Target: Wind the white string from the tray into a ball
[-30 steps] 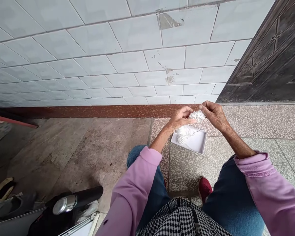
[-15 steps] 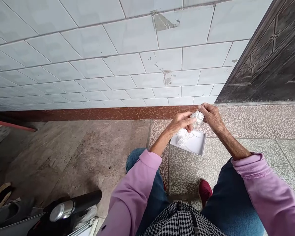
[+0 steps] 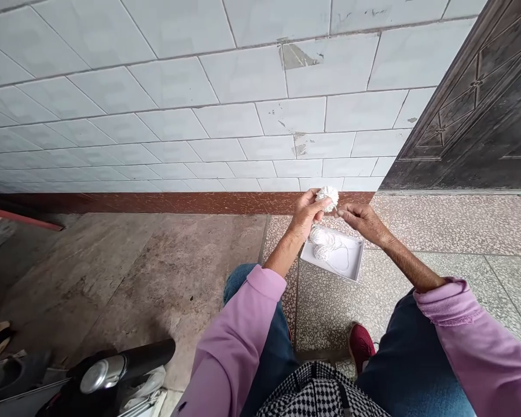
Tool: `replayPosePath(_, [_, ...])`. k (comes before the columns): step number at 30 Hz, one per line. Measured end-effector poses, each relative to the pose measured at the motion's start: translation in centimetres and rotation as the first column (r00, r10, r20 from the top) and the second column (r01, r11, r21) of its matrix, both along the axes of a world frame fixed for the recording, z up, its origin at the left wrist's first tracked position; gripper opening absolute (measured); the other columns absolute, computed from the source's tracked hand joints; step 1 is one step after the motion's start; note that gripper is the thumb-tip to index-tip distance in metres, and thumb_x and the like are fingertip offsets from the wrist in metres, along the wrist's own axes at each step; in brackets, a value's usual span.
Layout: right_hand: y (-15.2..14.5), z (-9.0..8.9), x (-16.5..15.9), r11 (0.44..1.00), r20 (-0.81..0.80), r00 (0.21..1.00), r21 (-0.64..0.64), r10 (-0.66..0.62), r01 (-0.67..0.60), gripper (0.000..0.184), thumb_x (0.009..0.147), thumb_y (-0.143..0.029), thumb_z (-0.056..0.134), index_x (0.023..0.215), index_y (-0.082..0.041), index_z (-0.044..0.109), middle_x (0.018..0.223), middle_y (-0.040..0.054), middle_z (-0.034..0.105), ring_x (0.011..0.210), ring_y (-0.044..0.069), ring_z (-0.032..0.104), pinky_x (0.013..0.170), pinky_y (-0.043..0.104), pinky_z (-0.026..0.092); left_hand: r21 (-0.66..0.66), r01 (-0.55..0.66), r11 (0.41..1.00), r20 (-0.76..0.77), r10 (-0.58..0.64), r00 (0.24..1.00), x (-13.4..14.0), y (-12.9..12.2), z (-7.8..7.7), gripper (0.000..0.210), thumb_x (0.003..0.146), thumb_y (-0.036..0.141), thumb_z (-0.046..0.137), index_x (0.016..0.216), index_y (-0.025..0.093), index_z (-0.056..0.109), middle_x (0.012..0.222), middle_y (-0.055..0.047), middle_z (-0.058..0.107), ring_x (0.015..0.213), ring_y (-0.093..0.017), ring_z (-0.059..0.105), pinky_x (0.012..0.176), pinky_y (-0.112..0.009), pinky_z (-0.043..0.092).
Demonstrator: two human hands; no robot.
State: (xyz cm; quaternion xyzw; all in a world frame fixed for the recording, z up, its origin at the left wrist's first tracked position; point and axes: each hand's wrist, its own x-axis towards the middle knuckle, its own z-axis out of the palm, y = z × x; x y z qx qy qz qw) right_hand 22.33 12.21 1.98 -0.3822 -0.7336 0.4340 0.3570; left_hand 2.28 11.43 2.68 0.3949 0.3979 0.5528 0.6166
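Note:
My left hand (image 3: 306, 213) is closed on a round, ruffled white yarn piece (image 3: 327, 197), with the thumb across its lower edge. Close to its right side, my right hand (image 3: 362, 221) is pinched shut. A thin pale thing, too small to name, runs from those fingertips to the piece. Below both hands, a shallow white box (image 3: 352, 267) lies on the floor. It holds white yarn (image 3: 322, 251) wound in balls, and a loose strand curves across its bottom.
A tiled wall (image 3: 178, 87) with a brown base strip is in front. A dark panelled door (image 3: 469, 133) stands at right. At lower left are a black cylinder with a metal part (image 3: 104, 373) and some clutter. My red shoe (image 3: 361, 345) is below the box.
Both hands held the white piece before. Now the left hand holds it face up, shifted left, and the right hand has moved down to its lower right edge. The view has tilted slightly.

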Motion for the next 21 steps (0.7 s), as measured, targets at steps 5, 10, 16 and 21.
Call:
replayPosePath(5, [-1.7, 1.4, -0.3, 0.990, 0.114, 0.988, 0.085, 0.100, -0.110, 0.055, 0.107, -0.063, 0.061, 0.072, -0.021, 0.058, 0.066, -0.0016, 0.049, 0.063, 0.014, 0.043, 0.062, 0.032, 0.033, 0.104, -0.094, 0.990, -0.102, 0.105, 0.989, -0.6, 1.0, -1.4, 0.047, 0.063, 0.037, 0.095, 0.097, 0.019, 0.069, 0.086, 0.001, 0.073, 0.061, -0.008, 0.054, 0.058, -0.023, 0.043])
replayPosePath(10, [-0.9, 2.8, 0.5, 0.996, -0.016, 1.000, 0.086, -0.015, 0.016, 0.057, 0.101, -0.070, 0.070, 0.073, -0.022, 0.056, 0.068, -0.0020, 0.048, 0.065, 0.014, 0.040, 0.062, 0.031, 0.034, 0.136, 0.135, 0.981, -0.282, -0.093, 0.955, -0.1, 0.7, -2.1, 0.041, 0.065, 0.027, 0.095, 0.098, 0.017, 0.072, 0.093, -0.004, 0.076, 0.084, -0.016, 0.068, 0.079, -0.030, 0.054])
replayPosePath(16, [0.7, 2.3, 1.5, 0.994, -0.158, 0.982, -0.062, -0.101, 0.092, 0.065, 0.091, -0.077, 0.078, 0.067, -0.024, 0.050, 0.058, -0.0053, 0.041, 0.057, 0.011, 0.031, 0.054, 0.029, 0.026, 0.040, 0.400, 0.916, -0.202, -0.384, 0.901, -0.2, -1.0, -0.6, 0.052, 0.072, 0.036, 0.092, 0.116, 0.018, 0.072, 0.083, 0.002, 0.068, 0.060, -0.008, 0.052, 0.056, -0.024, 0.038])
replayPosePath(21, [0.7, 1.2, 0.9, 0.994, -0.100, 0.993, -0.096, -0.059, 0.049, 0.062, 0.093, -0.077, 0.073, 0.070, -0.023, 0.055, 0.059, -0.0054, 0.041, 0.057, 0.011, 0.032, 0.054, 0.029, 0.026, -0.023, 0.231, 0.973, 0.068, -0.229, 0.971, 0.1, -0.6, 0.3, 0.060, 0.063, 0.041, 0.097, 0.111, 0.022, 0.066, 0.086, 0.005, 0.065, 0.053, -0.004, 0.043, 0.049, -0.024, 0.026])
